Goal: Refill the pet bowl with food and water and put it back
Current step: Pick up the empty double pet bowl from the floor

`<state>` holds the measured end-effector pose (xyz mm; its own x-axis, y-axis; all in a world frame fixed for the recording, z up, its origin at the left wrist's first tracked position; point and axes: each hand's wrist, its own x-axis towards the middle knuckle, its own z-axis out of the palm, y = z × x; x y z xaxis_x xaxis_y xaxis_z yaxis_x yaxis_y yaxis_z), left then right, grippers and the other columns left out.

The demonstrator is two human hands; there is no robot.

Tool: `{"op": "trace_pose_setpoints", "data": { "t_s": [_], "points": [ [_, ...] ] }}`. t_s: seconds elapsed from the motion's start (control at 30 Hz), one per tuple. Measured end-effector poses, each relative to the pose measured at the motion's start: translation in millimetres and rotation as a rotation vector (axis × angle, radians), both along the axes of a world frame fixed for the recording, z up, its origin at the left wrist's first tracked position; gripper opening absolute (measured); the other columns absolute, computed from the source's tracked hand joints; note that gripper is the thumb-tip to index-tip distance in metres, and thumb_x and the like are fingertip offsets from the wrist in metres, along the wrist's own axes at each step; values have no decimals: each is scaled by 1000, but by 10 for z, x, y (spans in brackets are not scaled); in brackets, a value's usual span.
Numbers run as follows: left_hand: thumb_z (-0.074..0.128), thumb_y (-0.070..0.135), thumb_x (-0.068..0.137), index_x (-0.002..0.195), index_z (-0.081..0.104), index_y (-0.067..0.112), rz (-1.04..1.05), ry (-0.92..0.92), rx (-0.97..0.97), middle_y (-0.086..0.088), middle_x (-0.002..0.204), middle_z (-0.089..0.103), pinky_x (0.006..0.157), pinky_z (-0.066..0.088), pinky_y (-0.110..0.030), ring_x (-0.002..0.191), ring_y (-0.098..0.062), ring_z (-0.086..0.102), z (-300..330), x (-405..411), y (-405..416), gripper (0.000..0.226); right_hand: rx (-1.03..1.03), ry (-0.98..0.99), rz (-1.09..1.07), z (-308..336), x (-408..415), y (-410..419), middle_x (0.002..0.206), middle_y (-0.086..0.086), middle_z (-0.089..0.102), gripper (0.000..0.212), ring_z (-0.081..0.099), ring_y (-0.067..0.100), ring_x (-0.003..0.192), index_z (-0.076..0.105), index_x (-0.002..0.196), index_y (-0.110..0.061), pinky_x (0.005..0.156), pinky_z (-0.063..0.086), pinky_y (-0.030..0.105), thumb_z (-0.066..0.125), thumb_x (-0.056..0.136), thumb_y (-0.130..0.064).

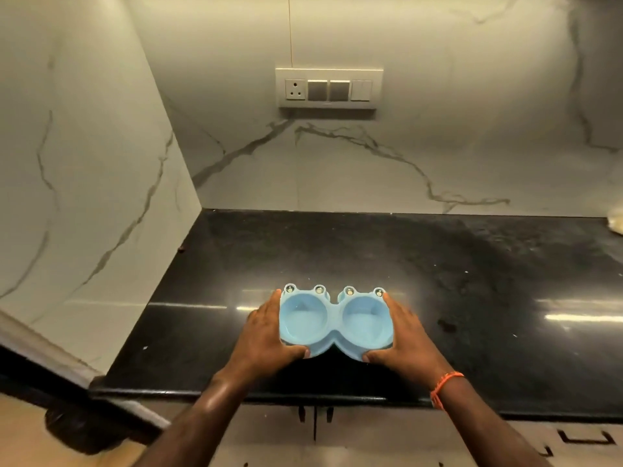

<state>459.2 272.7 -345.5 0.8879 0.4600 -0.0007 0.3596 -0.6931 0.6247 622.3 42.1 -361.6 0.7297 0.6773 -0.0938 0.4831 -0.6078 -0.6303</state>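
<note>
Blue plastic, that's what both hands were clamped on: a light blue double pet bowl (335, 323), the kind with two round cups joined in the middle and little frog-eye bumps along the far rim. Left hand (266, 335) wrapped the left end, fingers running up the outer side and thumb hooked over the near rim. Right hand (406, 335) did the same thing mirrored on the right end, thumb on the near edge. So a firm two-handed hold, one hand per end. An orange band (445, 385) sat on the right wrist.

Both cups looked bare inside, no kibble that I could see; water I honestly couldn't tell.

The bowl sat at the near part of a shiny black stone countertop (472, 281), close to the front edge and roughly centred in view. Behind it rose a white marble-look backsplash (337, 170) with grey veins, and a switch panel (328, 88) with one socket was mounted on it, well above the counter. Cabinet fronts (371, 439) with dark handles showed below the counter edge.
</note>
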Motion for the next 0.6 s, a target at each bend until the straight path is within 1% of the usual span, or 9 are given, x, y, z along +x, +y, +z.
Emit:
{"op": "trace_pose_setpoints", "data": {
  "t_s": [0.1,0.2,0.3,0.37,0.43,0.5,0.53,0.6],
  "points": [
    [81,56,52,134,34,44,16,6,-22,21,132,50,103,43,-29,115,-1,48,-111,64,34,95,-66,-12,-9,-186,76,110,166,-9,23,132,27,14,149,18,161,-25,117,17,24,76,49,-61],
    [82,54,52,131,39,43,28,15,-52,26,127,51,98,45,-23,114,1,51,-221,143,51,91,-92,-12,-11,-271,139,167,167,-8,20,133,25,16,151,14,162,-24,121,18,28,75,49,-61],
    [79,50,55,136,35,44,32,63,-44,24,132,48,98,37,-18,120,0,48,-343,165,79,93,-131,4,12,-312,194,211,167,-8,19,131,23,17,152,13,162,-24,122,18,28,81,54,-54],
    [76,46,59,140,32,40,20,97,-18,19,139,46,99,31,-16,127,-5,45,-400,172,133,93,-168,15,18,-318,231,236,167,-9,22,131,27,17,151,13,161,-27,121,24,30,82,53,-55],
    [75,51,62,147,30,30,5,139,15,11,149,40,105,29,-18,137,-13,40,-373,199,208,99,-200,10,25,-293,267,256,164,-9,27,133,31,19,148,14,159,-29,119,30,33,79,49,-63],
    [73,62,67,156,18,22,11,169,53,4,161,25,115,23,-28,147,-18,26,-256,255,312,112,-230,-32,33,-174,327,296,166,-4,24,135,28,21,150,11,161,-24,120,29,36,78,53,-70],
    [70,67,69,158,13,23,14,160,75,3,164,19,118,21,-32,149,-19,21,-157,299,371,115,-234,-65,39,-65,371,332,168,-2,19,136,23,23,152,7,162,-23,121,27,38,77,58,-73],
    [66,71,73,158,10,26,22,77,136,2,165,17,119,20,-35,150,-18,18,124,420,503,112,-204,-173,52,251,484,435,170,-1,13,130,16,23,154,2,163,-24,123,24,43,75,68,-73]
  ]
}}
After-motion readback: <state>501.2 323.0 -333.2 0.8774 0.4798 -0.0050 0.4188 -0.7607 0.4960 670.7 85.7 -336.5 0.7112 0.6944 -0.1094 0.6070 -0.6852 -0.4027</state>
